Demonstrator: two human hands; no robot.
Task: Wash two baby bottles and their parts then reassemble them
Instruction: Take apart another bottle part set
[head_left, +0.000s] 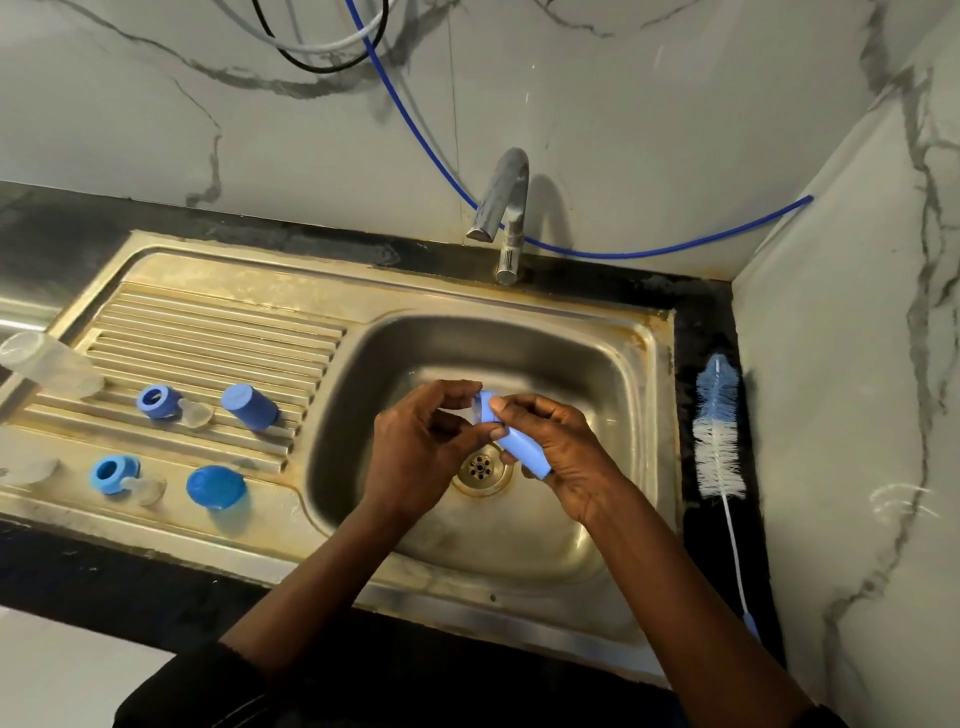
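Basin (613, 374), centre of frame, with the drain (480, 468) at its bottom. Both hands are held over it, just above the drain.
- Right hand (563, 460): fingers curled round the lower part of a light-blue piece (519, 444). The piece is elongated and tilted, upper end toward the top left.
- Left hand (418, 441): thumb and fingertips pinching the upper end of the same piece.
- What the piece is: cannot tell.

Drainboard (208, 322), left of frame, carries two rows of parts.
- Upper row: clear bottle (49, 364) on its side at the left edge. Blue ring (154, 401) touching a clear teat (197, 414). Blue cap (249, 406), tilted.
- Lower row: second clear bottle (31, 470), blurred and cut by the frame edge. Second blue ring (113, 474) touching a second clear teat (147, 489). Domed blue cap (215, 486).

Right of frame: bottle brush (719, 431) lying on the black counter (704, 322), between sink rim and wall.

Upper centre: tap (506, 208) behind the basin, with a blue hose (415, 130) passing behind it.
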